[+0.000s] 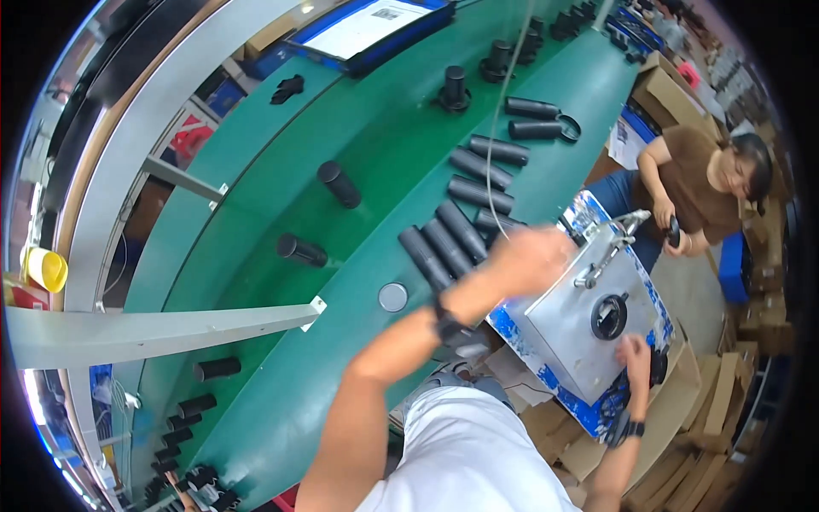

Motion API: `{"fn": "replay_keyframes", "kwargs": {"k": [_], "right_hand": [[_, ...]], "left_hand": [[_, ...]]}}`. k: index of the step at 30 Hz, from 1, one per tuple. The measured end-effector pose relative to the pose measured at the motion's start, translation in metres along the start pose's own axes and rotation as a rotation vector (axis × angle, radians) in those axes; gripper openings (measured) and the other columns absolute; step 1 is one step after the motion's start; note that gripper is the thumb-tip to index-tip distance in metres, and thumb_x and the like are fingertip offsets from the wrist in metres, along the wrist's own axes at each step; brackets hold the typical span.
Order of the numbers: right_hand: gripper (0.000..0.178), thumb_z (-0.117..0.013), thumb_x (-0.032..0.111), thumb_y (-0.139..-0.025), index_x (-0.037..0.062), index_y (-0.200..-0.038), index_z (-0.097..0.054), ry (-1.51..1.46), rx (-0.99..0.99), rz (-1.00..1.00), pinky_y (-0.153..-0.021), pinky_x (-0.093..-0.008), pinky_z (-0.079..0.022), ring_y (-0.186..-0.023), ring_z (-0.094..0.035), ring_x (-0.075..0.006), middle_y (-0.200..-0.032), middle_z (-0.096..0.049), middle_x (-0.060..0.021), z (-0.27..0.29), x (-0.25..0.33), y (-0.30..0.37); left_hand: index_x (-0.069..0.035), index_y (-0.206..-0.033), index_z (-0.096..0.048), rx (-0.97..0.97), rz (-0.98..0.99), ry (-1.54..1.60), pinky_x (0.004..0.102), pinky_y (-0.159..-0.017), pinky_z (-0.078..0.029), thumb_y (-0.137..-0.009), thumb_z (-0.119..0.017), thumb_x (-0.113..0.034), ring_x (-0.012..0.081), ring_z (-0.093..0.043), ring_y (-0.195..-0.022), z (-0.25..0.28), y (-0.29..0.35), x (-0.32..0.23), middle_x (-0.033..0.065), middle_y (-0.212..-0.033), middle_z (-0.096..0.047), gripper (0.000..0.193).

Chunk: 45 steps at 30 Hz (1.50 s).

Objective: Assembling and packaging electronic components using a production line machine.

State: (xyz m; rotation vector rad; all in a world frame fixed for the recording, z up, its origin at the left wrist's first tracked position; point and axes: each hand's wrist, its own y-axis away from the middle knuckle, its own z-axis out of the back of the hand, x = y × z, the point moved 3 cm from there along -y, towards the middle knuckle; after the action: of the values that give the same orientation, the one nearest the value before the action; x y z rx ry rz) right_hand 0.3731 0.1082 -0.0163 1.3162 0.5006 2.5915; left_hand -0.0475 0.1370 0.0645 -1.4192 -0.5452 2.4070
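My left hand (533, 260) is over the left edge of a square metal fixture (559, 333), close to the black cylinders (461, 232) on the green bench. Its fingers are blurred, and I cannot make out anything in them. At the fixture's right side is my right hand (633, 354), its fingers loosely bent and apart, with nothing visible in them. Just beyond those fingertips, a black ring (608, 317) sits on the fixture's top. A metal toggle clamp (601, 260) is mounted at the far side. Beside my right hand is a dark round part (658, 367), partly hidden.
A green conveyor (256, 282) carries upright and lying black cylinders. A round grey cap (392, 297) lies on the bench (358, 341). A metal post (171, 333) crosses at left. A co-worker (704, 183) holds a black ring at right. Cardboard (682, 401) is stacked below the fixture.
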Motion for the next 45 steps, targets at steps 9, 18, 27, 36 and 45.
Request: {"fn": "replay_keyframes", "kwargs": {"k": [9, 18, 27, 36, 45], "right_hand": [[0.022, -0.06, 0.022, -0.093, 0.0035, -0.104, -0.06, -0.063, -0.066, -0.053, -0.062, -0.0221, -0.044, -0.071, -0.062, -0.0101, -0.082, -0.067, -0.004, -0.014, 0.017, 0.072], [0.02, -0.062, 0.008, -0.09, -0.0023, -0.107, -0.058, -0.045, -0.04, 0.122, -0.073, -0.0238, -0.048, -0.08, -0.06, -0.0092, -0.087, -0.064, -0.0035, -0.032, 0.051, 0.067], [0.08, -0.08, 0.026, -0.07, 0.0006, -0.136, -0.044, -0.101, 0.543, 0.783, -0.097, -0.034, -0.042, -0.115, -0.054, -0.0198, -0.125, -0.056, -0.0144, -0.173, 0.236, 0.082], [0.06, -0.059, 0.041, -0.093, 0.0067, -0.137, -0.035, -1.336, 0.267, 0.38, -0.092, -0.0356, -0.047, -0.104, -0.055, -0.0233, -0.112, -0.053, -0.0099, -0.137, 0.174, 0.053], [0.068, -0.082, 0.033, -0.069, 0.0149, -0.12, -0.041, -1.384, 0.227, 0.658, -0.107, -0.0429, -0.035, -0.108, -0.049, -0.025, -0.105, -0.05, -0.0033, -0.048, 0.129, 0.072]], "left_hand": [[-0.025, -0.135, -0.048, -0.146, 1.024, -1.009, 0.0511, -0.094, -0.047, -0.074, -0.075, -0.041, 0.0442, -0.048, -0.119, 0.248, 0.075, 0.246, 0.0146, -0.142, -0.04, 0.068], [-0.013, -0.106, -0.061, -0.341, 0.522, -0.908, 0.0459, -0.083, -0.049, -0.076, -0.074, -0.02, 0.0389, -0.058, -0.097, 0.262, 0.067, 0.143, 0.0149, -0.108, -0.058, 0.034], [-0.006, -0.12, -0.062, 0.25, 0.114, 0.236, 0.0399, -0.095, -0.045, -0.074, -0.077, -0.026, 0.0298, -0.056, -0.111, 0.099, 0.08, -0.076, 0.0144, -0.122, -0.056, 0.053], [0.0, -0.138, -0.036, 0.163, 0.446, 0.848, 0.0312, -0.085, -0.051, -0.087, -0.067, -0.017, 0.0184, -0.063, -0.096, -0.053, 0.111, -0.069, 0.013, -0.119, -0.057, 0.062], [0.002, -0.113, -0.057, 0.793, 0.936, 1.745, 0.0301, -0.049, -0.047, -0.099, -0.02, -0.059, 0.0215, -0.057, -0.052, -0.111, 0.093, -0.053, 0.0147, -0.072, -0.062, 0.073]]}}
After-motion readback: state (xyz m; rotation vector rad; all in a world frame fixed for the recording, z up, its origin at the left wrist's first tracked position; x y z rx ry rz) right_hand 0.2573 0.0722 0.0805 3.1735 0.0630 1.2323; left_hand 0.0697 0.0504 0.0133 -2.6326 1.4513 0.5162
